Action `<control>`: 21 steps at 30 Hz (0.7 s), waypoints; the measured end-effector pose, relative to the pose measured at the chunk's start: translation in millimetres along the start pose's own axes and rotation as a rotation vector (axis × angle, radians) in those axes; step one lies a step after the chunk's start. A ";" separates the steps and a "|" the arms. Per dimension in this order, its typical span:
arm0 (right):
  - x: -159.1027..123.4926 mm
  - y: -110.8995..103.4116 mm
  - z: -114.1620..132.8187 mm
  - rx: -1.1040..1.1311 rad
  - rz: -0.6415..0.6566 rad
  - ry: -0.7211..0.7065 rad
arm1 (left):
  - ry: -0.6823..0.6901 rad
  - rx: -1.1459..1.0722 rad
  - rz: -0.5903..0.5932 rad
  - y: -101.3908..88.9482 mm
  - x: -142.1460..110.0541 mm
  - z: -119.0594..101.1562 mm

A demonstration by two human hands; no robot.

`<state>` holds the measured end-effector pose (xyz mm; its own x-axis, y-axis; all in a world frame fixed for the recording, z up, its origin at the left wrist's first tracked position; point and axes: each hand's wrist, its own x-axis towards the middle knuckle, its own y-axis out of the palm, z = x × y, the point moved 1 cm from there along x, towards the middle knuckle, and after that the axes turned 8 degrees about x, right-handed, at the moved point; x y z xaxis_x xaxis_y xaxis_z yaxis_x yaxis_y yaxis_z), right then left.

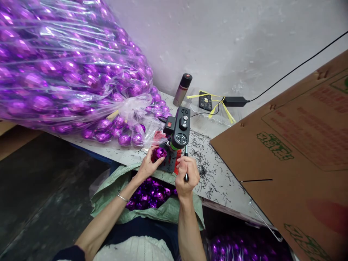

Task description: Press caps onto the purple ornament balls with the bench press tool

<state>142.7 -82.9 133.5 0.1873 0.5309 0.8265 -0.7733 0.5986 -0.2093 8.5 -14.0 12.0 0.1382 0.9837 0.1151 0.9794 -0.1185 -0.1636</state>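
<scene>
My left hand (149, 162) grips a shiny purple faceted bauble (160, 153) between thumb and fingers, beside the base of a small black bench drill press (180, 127). The fingers of my right hand (187, 174) are wrapped round the black-gripped lever (186, 155) on the machine's right side. The bauble sits just left of and below the machine's head; whether it touches the tool is hidden. Below both hands, a green woven sack (108, 197) in front of me holds many purple baubles (152, 194).
A huge clear plastic bag (70, 69) of purple baubles fills the left. Black shavings (203, 163) litter the table (228, 188). Behind the machine stand a spray can (182, 90) and a power adapter (235, 101) with a cable. A large cardboard box (293, 145) blocks the right.
</scene>
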 end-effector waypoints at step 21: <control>-1.0 -0.4 0.4 -0.005 -0.003 0.001 | 0.415 0.396 0.119 16.0 15.3 10.0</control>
<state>142.6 -83.8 133.0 0.1907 0.5298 0.8264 -0.7695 0.6034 -0.2093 24.9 0.6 1.3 0.3680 0.8218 0.4350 0.8351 -0.0865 -0.5432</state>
